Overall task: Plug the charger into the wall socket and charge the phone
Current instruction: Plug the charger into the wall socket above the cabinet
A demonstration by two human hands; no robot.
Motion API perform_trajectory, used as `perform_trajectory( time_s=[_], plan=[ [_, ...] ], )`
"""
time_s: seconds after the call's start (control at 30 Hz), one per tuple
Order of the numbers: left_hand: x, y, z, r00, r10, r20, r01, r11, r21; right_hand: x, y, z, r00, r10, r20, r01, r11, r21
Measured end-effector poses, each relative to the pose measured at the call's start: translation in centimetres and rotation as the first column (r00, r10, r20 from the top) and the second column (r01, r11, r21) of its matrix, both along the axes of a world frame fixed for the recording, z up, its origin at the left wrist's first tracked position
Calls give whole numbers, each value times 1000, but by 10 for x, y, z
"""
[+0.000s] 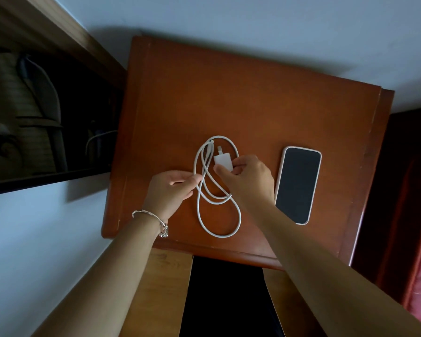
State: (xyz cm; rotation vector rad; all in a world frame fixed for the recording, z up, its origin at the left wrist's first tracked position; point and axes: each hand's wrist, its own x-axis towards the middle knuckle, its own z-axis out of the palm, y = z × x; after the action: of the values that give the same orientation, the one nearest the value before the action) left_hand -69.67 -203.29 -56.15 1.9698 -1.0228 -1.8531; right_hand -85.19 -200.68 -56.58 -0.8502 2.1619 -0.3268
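A white charger plug [221,160] lies on the reddish wooden bedside table [265,105], its prongs pointing away from me. My right hand [247,177] pinches the plug between thumb and fingers. The white cable [237,220] lies in loose loops around and below the plug, one free connector end near the top of the loop. My left hand [171,188] pinches a strand of the cable at the loop's left side. A phone [299,184] in a pale case rests face up, screen dark, just right of my right hand. No wall socket shows in view.
A pale wall [253,20] runs behind the table. To the left is a dark opening under a wooden frame [66,37], with woven items and a thin cord inside. A dark red bed edge [413,215] stands at the right. A bracelet [153,218] circles my left wrist.
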Motion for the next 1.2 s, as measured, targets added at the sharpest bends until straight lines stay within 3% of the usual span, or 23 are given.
perform_trajectory(
  time_s=[0.23,0.37,0.5,0.63,0.87,1.0,1.2],
  plan=[
    [7,-10,2,991,-114,-65,117,992,52,-2,-1,-1,977,198,-72,-199,980,-8],
    [1,-13,2,999,-31,-32,32,999,36,-15,-1,0,989,1,148,5,999,-39],
    [-14,-12,-2,965,-108,237,146,979,-146,-33,4,5,841,-291,456,329,944,-3],
    [-36,-10,-8,889,-114,443,228,950,-212,-52,12,10,757,-395,521,464,886,-4],
    [-51,-6,-14,809,-180,560,374,892,-253,-62,19,12,727,-415,548,509,860,-24],
    [-48,-3,-10,847,-145,512,323,904,-279,-65,22,14,713,-418,563,508,861,-4],
    [-47,14,14,984,-22,174,61,973,-223,-68,28,37,701,-388,599,505,862,-33]
  ],
)
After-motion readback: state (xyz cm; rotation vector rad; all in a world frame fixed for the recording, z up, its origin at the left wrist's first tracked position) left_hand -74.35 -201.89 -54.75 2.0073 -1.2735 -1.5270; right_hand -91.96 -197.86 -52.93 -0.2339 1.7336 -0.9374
